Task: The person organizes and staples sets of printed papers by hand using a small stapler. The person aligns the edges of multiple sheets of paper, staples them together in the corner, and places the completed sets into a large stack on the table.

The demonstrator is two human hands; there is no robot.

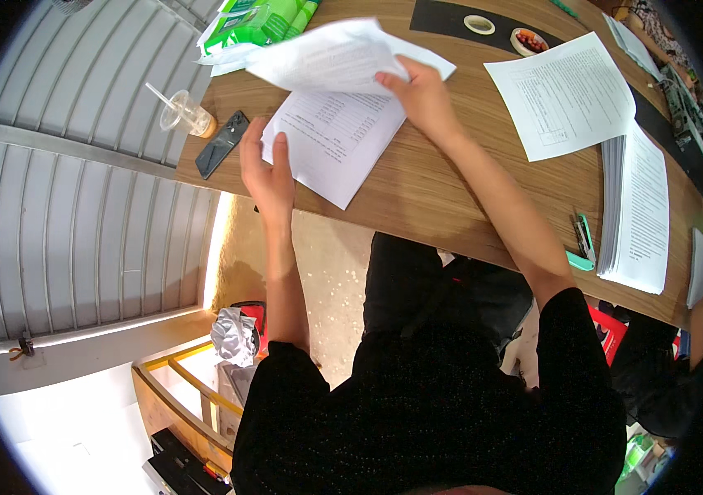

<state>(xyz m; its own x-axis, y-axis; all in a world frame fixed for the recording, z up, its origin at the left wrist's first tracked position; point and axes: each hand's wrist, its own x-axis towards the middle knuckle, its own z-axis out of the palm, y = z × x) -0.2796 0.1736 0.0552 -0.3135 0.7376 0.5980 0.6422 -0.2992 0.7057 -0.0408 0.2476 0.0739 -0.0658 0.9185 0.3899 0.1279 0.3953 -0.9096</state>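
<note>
Printed white sheets (339,144) lie on the wooden table in front of me. Above them my right hand (426,99) pinches a raised paper sheet (331,58) at its right edge, thumb toward the middle; the sheet is bent and tilted. My left hand (269,175) rests at the left edge of the lower sheets, fingers stretched and thumb apart, gripping nothing I can see. Just left of it lies a dark phone (222,144). Whether the raised paper is one sheet or more, I cannot tell.
A plastic cup with straw (188,115) stands at the table's left edge, near a green package (257,25). To the right are a thick paper stack (636,214), a loose printed sheet (562,99), a green stapler (582,247) and a tape roll (478,25). Another person's arm (702,326) shows far right.
</note>
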